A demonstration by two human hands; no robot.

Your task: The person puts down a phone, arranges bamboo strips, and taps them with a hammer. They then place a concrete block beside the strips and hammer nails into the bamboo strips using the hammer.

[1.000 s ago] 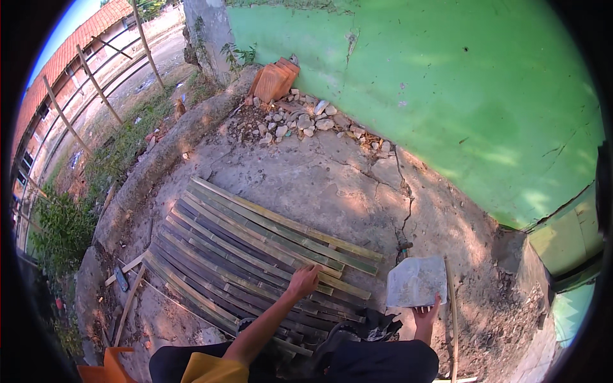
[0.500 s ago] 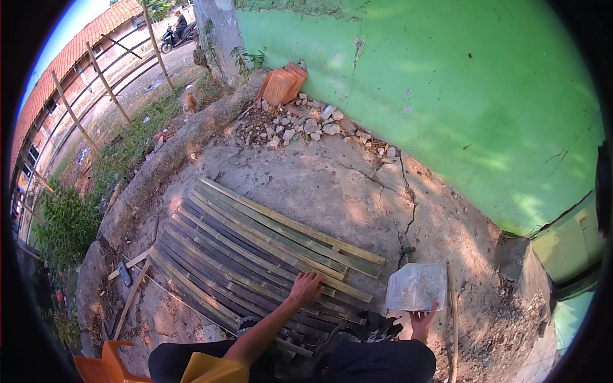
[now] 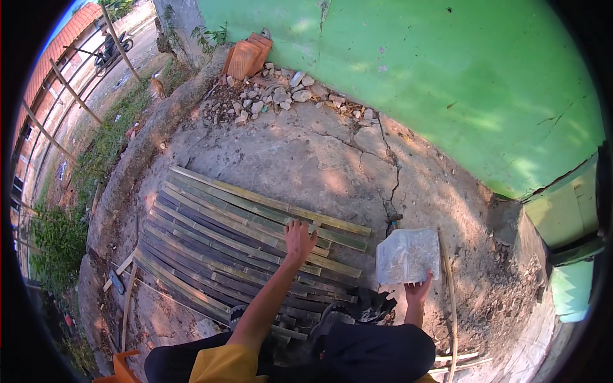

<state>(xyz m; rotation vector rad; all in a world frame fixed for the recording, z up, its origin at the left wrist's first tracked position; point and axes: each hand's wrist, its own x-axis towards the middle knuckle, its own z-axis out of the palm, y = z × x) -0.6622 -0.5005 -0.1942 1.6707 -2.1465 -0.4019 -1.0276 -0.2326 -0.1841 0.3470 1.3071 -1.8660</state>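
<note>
Many bamboo strips [image 3: 211, 220], greenish yellow and dark brown, lie side by side on the ground in front of me. Over their right part, my left hand [image 3: 299, 241] reaches out with the thumb apart from the fingers and nothing visible in it. Whether it rests on the strips or hovers just above, I cannot tell. To the right sits a pale, blocky slab [image 3: 407, 256] with a whitish, plastic-like surface. My right hand [image 3: 418, 290] grips its near edge, thumb at the corner and the other fingers partly hidden beneath.
Beside the slab lies a long thin stick [image 3: 448, 281]. Black torn material [image 3: 371, 307] lies near my foot. Broken stones [image 3: 278, 96] and orange roof tiles [image 3: 248, 57] are piled along the green wall [image 3: 408, 83]. An orange plastic thing [image 3: 121, 369] stands at lower left.
My left hand has moved farther out across the strips. The view has shifted, while the right hand stays at the slab's near edge. The motorbike outside has moved left along the road.
</note>
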